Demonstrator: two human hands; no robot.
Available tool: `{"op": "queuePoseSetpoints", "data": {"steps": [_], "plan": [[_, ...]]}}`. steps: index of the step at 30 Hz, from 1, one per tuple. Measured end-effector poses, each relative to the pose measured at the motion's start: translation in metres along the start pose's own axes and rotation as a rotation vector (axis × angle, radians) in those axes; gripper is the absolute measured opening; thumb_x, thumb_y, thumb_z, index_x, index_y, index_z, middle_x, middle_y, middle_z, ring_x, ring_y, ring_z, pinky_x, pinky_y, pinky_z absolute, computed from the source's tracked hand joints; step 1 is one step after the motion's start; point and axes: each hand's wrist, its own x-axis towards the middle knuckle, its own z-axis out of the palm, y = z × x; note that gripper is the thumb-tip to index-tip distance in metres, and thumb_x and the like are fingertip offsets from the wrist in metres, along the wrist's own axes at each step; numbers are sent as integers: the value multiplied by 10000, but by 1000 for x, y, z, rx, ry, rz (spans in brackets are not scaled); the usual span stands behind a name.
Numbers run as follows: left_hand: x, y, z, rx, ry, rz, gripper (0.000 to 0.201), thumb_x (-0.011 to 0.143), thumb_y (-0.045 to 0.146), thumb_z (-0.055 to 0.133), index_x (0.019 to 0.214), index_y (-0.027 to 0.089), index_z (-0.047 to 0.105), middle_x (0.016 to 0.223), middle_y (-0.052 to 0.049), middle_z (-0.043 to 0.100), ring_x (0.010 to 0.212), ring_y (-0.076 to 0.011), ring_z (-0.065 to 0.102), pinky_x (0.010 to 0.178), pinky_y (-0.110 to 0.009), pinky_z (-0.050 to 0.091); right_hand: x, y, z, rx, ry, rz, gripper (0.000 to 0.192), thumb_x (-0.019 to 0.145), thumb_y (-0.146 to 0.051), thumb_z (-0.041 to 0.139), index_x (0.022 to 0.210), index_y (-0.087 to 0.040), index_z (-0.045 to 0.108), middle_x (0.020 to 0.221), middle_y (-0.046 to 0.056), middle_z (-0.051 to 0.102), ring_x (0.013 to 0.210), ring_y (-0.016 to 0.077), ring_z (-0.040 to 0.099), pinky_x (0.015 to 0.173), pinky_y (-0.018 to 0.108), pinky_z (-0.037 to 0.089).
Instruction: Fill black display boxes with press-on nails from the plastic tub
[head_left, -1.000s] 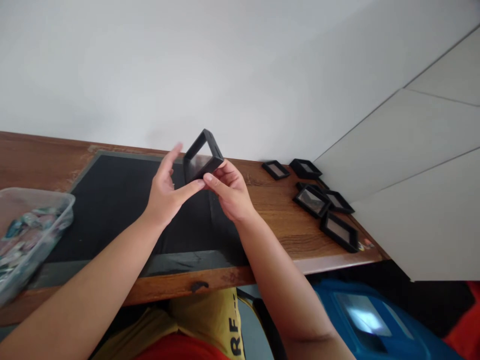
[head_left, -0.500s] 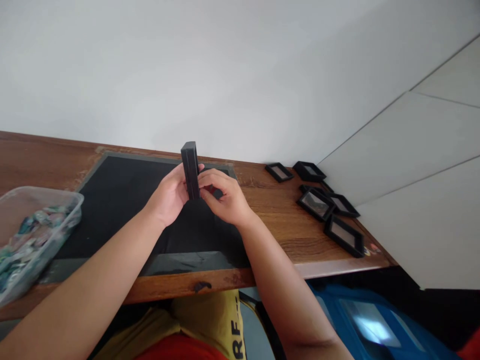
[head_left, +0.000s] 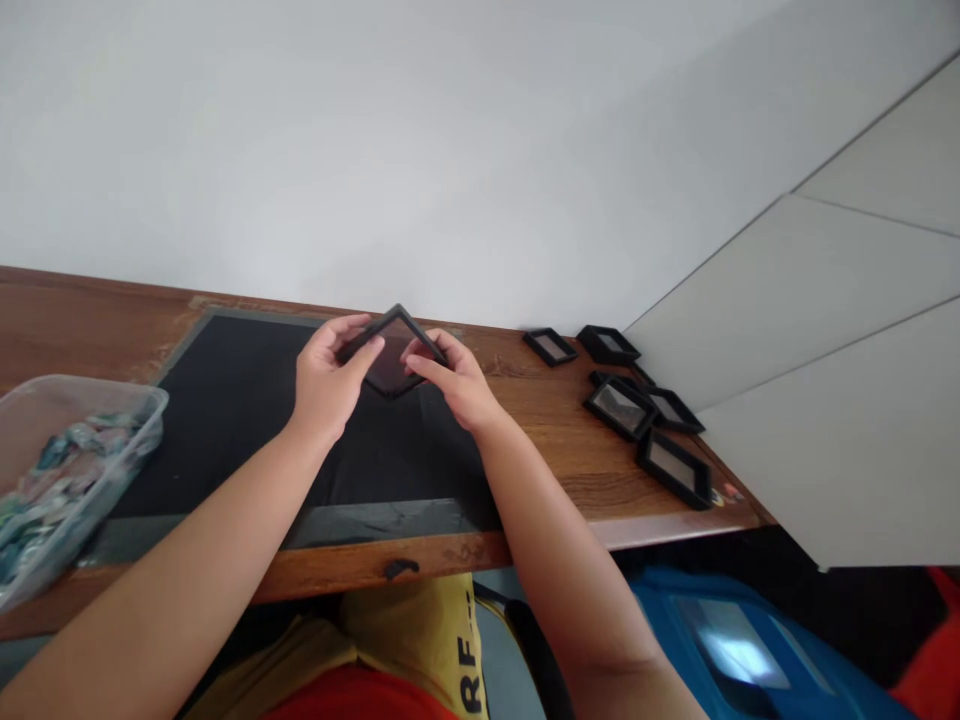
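Black square frame, corner pointing away, lies nearly flat, pinched by both hands' fingers.

Both hands meet over the black mat, whose surface lies bare around them, widest toward 7 and 8 o'clock. At 9 o'clock the clear plastic tub blocks the mat's left edge. Toward 3 o'clock a strip of bare wooden desk leaves passage before the cluster of black frames, apparently six. At 12 o'clock the wall closes the desk.
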Motion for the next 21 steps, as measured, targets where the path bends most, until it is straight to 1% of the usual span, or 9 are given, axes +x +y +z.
{"op": "queuePoseSetpoints", "data": {"steps": [2, 5, 7, 9, 11, 12, 14, 17, 21], "plan": [[-4, 0, -2, 116, -67, 148, 395, 748, 249, 853, 1126, 195, 748, 973, -37, 781, 929, -179, 741, 897, -323, 585, 3, 3, -1, -74, 74, -24, 281, 758, -372, 838, 908, -235, 644, 908, 0, 691, 848, 161, 639, 763, 302, 546], [-9, 1, -4, 242, -136, 282, 421, 789, 206, 835, 1195, 200, 724, 997, -34, 793, 958, -183, 758, 969, -346, 577, 4, 4, -4, -196, 109, -69, 264, 747, -352, 836, 914, -231, 671, 923, 22, 712, 895, 191, 658, 772, 327, 547], [-11, 2, -4, 264, -161, 310, 430, 805, 199, 831, 1218, 202, 708, 986, -29, 798, 953, -185, 764, 990, -356, 574, 1, 1, -4, -204, 26, -104, 304, 756, -365, 850, 994, -238, 709, 1078, 55, 750, 1022, 227, 688, 839, 356, 564], [-11, 2, -4, 257, -182, 299, 461, 803, 197, 838, 1241, 201, 694, 946, -19, 799, 947, -191, 771, 1001, -365, 571, -2, -4, -4, -112, -113, -148, 379, 753, -372, 868, 1083, -256, 722, 1257, 67, 743, 1196, 258, 677, 1006, 407, 548], [-11, 2, -5, 252, -204, 279, 499, 798, 197, 846, 1268, 200, 680, 919, -13, 798, 942, -198, 777, 999, -372, 573, -4, -8, -3, 23, -191, -168, 361, 769, -393, 844, 1078, -256, 721, 1300, 63, 730, 1282, 269, 645, 1145, 442, 470], [-11, 2, -5, 264, -212, 279, 502, 798, 193, 846, 1271, 202, 679, 918, -12, 799, 937, -200, 778, 992, -372, 575, -5, -9, -2, 83, -185, -159, 316, 786, -405, 814, 1043, -250, 714, 1280, 59, 729, 1275, 265, 643, 1163, 446, 448], [-11, 3, -6, 311, -223, 306, 472, 810, 177, 829, 1259, 209, 686, 936, -17, 805, 928, -200, 779, 962, -367, 583, -4, -9, -1, 132, -131, -117, 234, 810, -406, 755, 955, -237, 682, 1220, 51, 717, 1202, 247, 647, 1125, 427, 453], [-10, 4, -9, 377, -272, 384, 404, 842, 159, 786, 1230, 216, 690, 939, -18, 809, 930, -201, 779, 949, -370, 593, -3, -11, -2, -10, -97, -62, 200, 775, -365, 745, 822, -220, 615, 1053, 28, 686, 1025, 206, 621, 987, 371, 464], [-7, -1, -10, 419, -406, 457, 553, 844, 104, 703, 1375, 215, 593, 1064, -42, 811, 1098, -225, 762, 1066, -429, 563, -4, -17, -5, -174, -165, 46, 273, 744, -377, 764, 741, -214, 546, 735, -46, 517, 689, 122, 441, 692, 291, 358]]}}
